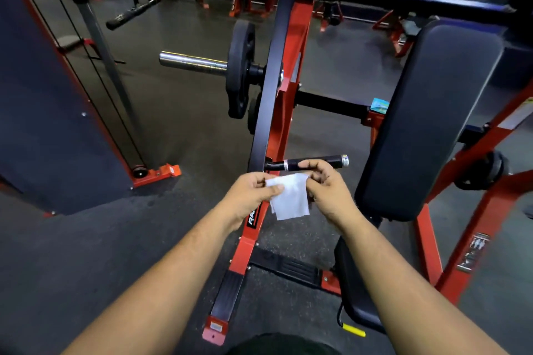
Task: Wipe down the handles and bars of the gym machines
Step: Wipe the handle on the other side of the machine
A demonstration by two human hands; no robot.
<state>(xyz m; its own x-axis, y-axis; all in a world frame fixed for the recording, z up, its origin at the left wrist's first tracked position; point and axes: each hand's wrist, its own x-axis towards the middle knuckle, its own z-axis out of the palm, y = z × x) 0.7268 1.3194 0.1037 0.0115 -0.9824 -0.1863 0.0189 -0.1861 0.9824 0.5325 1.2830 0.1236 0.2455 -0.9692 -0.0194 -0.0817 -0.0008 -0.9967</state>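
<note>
**Two hands hold a white wipe below a machine handle**

Both forearms reach forward. The left hand pinches the left edge of a white wipe; the right hand pinches its right edge. Just above them, a black handle sticks out rightward from the red and black machine frame. Farther off, a weight plate sits on a chrome bar. A black pad stands at right.
</note>
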